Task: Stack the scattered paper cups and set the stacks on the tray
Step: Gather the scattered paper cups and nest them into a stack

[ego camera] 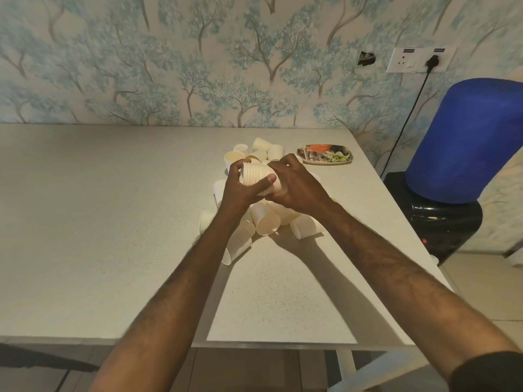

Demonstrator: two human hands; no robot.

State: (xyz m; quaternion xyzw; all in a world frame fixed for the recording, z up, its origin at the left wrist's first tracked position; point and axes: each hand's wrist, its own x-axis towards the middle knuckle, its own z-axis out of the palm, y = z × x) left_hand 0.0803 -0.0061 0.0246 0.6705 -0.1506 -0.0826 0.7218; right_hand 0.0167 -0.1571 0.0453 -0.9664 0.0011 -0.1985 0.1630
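Observation:
Both my hands hold a stack of white paper cups (256,176) sideways above the table. My left hand (240,190) grips the rim end, thumb across the stack. My right hand (294,185) curls round the base end. Several loose cups lie scattered on the table: some on their sides below my hands (264,220), some upright or tipped behind them (261,148). The tray (325,155), a patterned plate with orange and flower print, lies at the back right, with no cup on it.
The white table (113,222) stands against a wallpapered wall. A water dispenser with a blue bottle (467,142) stands to the right of the table. A socket with a black plug (418,60) is on the wall.

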